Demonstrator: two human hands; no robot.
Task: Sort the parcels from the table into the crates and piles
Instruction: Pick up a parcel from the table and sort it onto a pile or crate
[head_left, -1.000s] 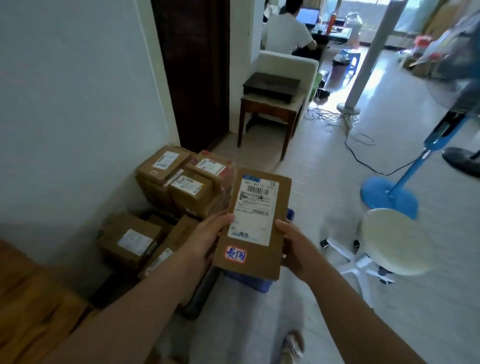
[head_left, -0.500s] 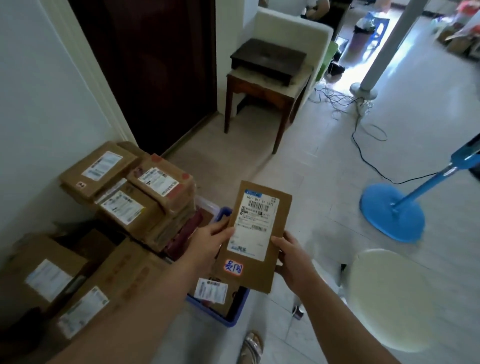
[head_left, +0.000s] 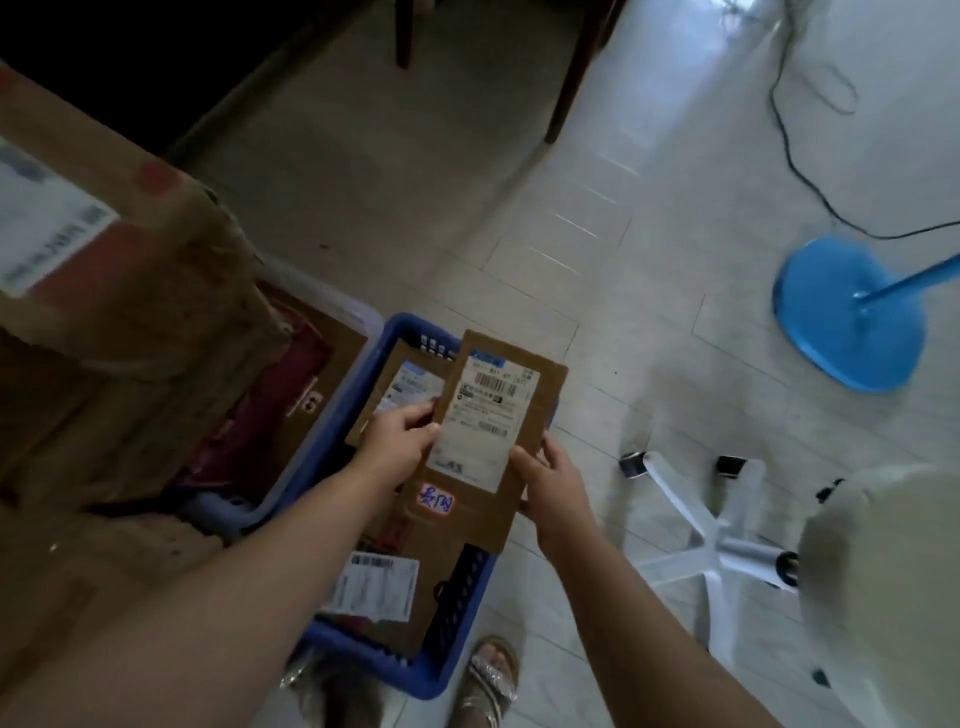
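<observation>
I hold a flat brown cardboard parcel (head_left: 530, 400) with a white shipping label and a small red-and-blue sticker, just above a blue plastic crate (head_left: 410, 670) on the floor. My left hand (head_left: 400, 441) grips its left edge and my right hand (head_left: 550, 483) grips its lower right edge. Inside the crate lie other brown parcels (head_left: 400, 582) with labels, partly hidden under the one I hold. A tall pile of cardboard boxes (head_left: 130, 312) stands close on the left.
A second, paler crate (head_left: 291, 488) holding a red parcel sits left of the blue one. A white rolling stool (head_left: 878, 561) stands at the right, a blue fan base (head_left: 841, 317) with a cable beyond it. Chair legs (head_left: 566, 88) stand ahead. My sandalled feet are below.
The view has tipped down and closed in on the crates. The parcel in both hands has come lower, over the blue crate.
</observation>
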